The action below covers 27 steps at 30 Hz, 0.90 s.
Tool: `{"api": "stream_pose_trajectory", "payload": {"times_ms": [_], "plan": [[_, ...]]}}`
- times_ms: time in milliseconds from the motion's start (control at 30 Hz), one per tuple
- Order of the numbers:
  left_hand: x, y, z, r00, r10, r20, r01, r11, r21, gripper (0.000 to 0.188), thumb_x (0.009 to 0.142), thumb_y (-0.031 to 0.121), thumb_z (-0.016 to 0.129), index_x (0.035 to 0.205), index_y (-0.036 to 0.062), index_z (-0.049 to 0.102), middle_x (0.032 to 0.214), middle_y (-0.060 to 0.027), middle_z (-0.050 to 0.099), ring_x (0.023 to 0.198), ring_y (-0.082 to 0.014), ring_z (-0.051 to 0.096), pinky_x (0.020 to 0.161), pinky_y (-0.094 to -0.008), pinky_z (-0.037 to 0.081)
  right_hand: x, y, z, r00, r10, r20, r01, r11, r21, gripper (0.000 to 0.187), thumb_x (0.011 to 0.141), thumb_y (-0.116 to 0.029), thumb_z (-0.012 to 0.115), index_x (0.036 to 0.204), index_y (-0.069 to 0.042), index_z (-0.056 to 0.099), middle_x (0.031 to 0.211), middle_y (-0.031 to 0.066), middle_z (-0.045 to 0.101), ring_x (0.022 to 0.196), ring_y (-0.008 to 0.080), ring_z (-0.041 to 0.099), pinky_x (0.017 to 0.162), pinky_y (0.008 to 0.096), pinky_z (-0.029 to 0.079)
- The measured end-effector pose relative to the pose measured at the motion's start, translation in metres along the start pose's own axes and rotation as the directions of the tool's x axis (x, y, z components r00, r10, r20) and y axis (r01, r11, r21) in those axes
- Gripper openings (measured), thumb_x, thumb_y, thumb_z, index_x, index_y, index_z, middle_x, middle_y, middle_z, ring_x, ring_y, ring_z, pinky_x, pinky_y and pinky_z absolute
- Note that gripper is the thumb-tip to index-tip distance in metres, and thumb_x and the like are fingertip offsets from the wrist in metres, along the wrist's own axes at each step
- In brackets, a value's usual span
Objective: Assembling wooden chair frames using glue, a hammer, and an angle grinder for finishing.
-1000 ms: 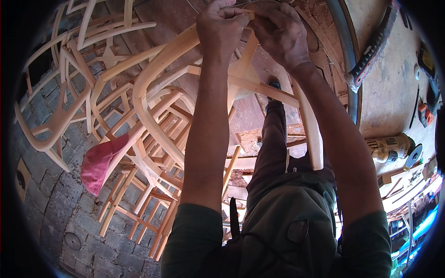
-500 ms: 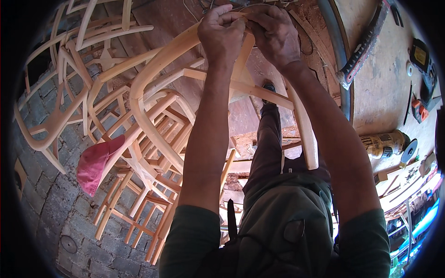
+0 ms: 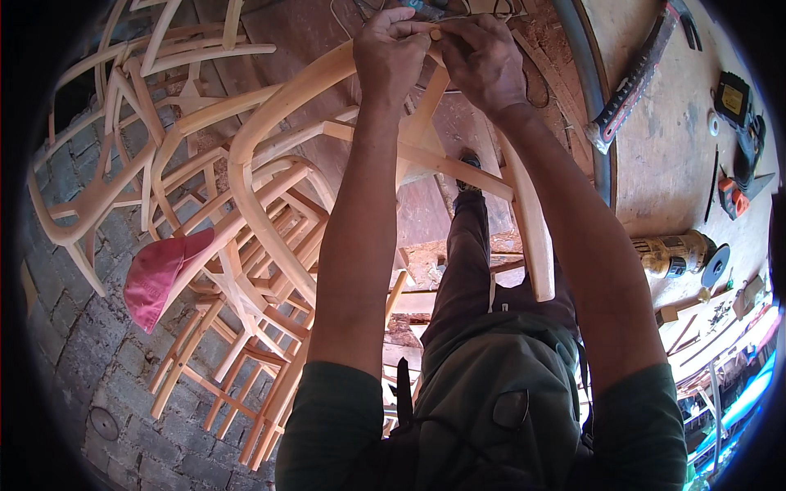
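At the top of the view my left hand [image 3: 385,61] and my right hand [image 3: 485,65] come together, fingers bent and pinched. A small pale, round-ended piece [image 3: 435,35], wood by its look, shows between their fingertips. Just beneath them is a bare wooden chair frame [image 3: 307,80]. Its curved rail runs left from my left hand and bends down toward me. A crosspiece [image 3: 458,169] passes behind my left forearm to a thick leg [image 3: 532,233] beside my right forearm. My fingers hide where the small piece meets the frame, if it does.
More unfinished chair frames [image 3: 90,217] crowd the left, by a grey block surface [image 3: 155,446]. A pink cap [image 3: 164,274] hangs on one. On the right, a workbench [image 3: 655,176] carries a handsaw [image 3: 639,78], an angle grinder [image 3: 679,254] and a cordless tool [image 3: 741,123].
The view has shifted slightly. My fingertips have moved a little, and the small pale round end now shows between them. Both hands stay at the top of the chair frame.
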<state>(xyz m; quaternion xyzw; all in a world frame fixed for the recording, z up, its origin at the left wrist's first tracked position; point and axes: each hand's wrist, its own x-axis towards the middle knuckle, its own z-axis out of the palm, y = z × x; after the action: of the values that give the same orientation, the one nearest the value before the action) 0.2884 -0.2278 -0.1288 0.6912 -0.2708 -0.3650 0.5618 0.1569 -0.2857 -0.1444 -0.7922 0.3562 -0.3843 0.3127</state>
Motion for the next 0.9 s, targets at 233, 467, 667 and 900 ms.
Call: {"api": "stream_pose_trajectory", "payload": {"times_ms": [233,467,667,900], "plan": [[-0.013,0.000,0.008,0.980,-0.075,-0.183,0.001,0.927,-0.374,0.028,0.088,-0.003,0.066,0.114,-0.0073,0.057,0.092,-0.0144,0.070,0.073,-0.0185,0.069,0.066,-0.0282,0.059,-0.005,0.021,-0.007,0.998,0.025,-0.053,-0.026,1.000,-0.008,0.020,0.078,-0.012,0.067,0.096,-0.005,0.072,0.090,0.0159,0.067,0.087,0.0332,0.066,0.077,0.0420,0.055],[-0.127,-0.034,-0.056,0.821,-0.451,-0.351,0.267,0.846,-0.461,0.020,0.097,0.022,0.065,0.097,0.0020,0.063,0.089,-0.0081,0.067,0.074,-0.0159,0.063,0.070,-0.0302,0.053,0.003,-0.066,-0.127,0.907,0.387,0.164,-0.405,0.701,0.587,0.021,0.093,-0.005,0.063,0.112,0.001,0.069,0.107,0.0114,0.071,0.097,0.0166,0.067,0.089,0.0294,0.053],[-0.216,-0.064,-0.060,0.801,-0.513,-0.309,0.362,0.825,-0.433,0.012,0.092,0.008,0.069,0.102,0.0023,0.064,0.096,-0.0098,0.069,0.076,-0.0168,0.064,0.067,-0.0290,0.055,-0.063,-0.135,-0.234,0.928,0.285,0.240,-0.369,0.611,0.700,0.028,0.092,-0.015,0.064,0.114,0.003,0.067,0.108,0.0165,0.069,0.099,0.0228,0.067,0.090,0.0347,0.053],[-0.174,0.017,-0.066,0.977,-0.203,-0.067,0.124,0.793,-0.596,0.024,0.094,-0.001,0.057,0.118,0.0010,0.061,0.107,-0.0145,0.069,0.085,-0.0203,0.067,0.079,-0.0358,0.056,-0.169,0.050,-0.646,0.957,0.137,0.255,-0.287,0.557,0.779,0.040,0.092,-0.027,0.064,0.116,0.005,0.065,0.109,0.0224,0.067,0.103,0.0300,0.066,0.090,0.0410,0.053]]}}
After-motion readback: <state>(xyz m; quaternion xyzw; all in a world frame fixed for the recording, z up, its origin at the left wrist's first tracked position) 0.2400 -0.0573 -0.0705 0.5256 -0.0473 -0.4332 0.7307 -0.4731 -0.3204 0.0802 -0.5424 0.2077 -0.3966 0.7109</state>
